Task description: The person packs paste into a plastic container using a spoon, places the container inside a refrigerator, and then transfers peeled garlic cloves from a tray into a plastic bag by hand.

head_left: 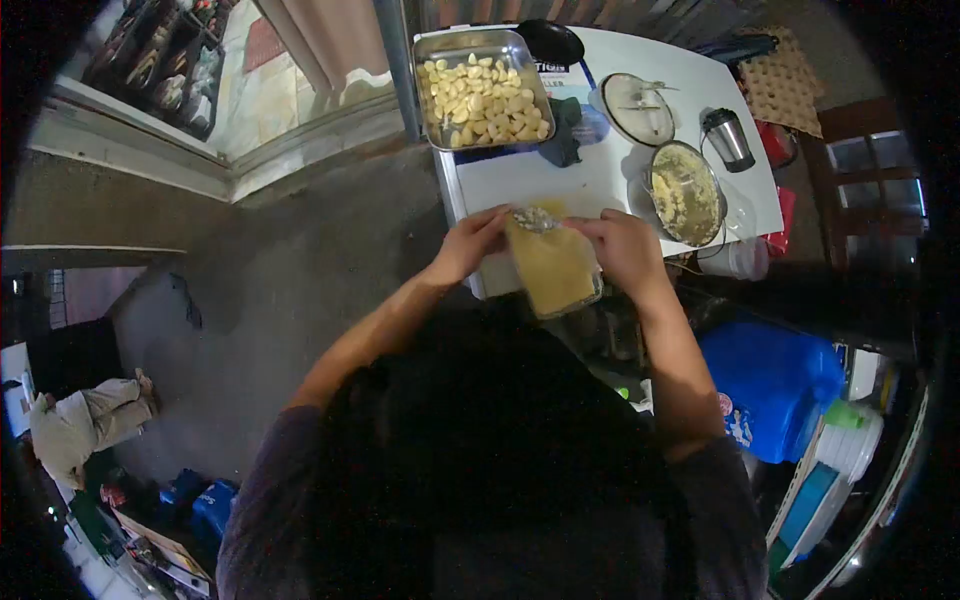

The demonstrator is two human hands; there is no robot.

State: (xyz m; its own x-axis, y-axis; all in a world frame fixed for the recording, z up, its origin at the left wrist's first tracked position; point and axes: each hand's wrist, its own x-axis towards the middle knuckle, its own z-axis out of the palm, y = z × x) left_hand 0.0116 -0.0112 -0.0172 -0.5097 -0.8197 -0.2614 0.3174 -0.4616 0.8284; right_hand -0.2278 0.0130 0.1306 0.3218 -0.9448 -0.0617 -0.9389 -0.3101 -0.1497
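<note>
Between my two hands is a clear container of yellowish contents [555, 270], tilted over the table's near edge. My left hand [472, 243] grips its upper left side, fingers closed on it. On the other side my right hand [622, 250] holds its upper right edge. Pale crumbly bits [535, 218] show at the top end between my fingers. A metal tray [437, 139] of pale yellow pieces [480, 100] lies beyond my left hand. To the right of my right hand stands a bowl [722, 205] with a yellow mash [672, 200] inside.
On the white table [605, 180] are a glass lid [640, 108], a steel tumbler [730, 140], a dark cloth [564, 130] and a black pan [550, 42]. An egg carton [780, 85] lies behind. A blue jug [775, 385] is at the right. Another person [90, 425] is far left.
</note>
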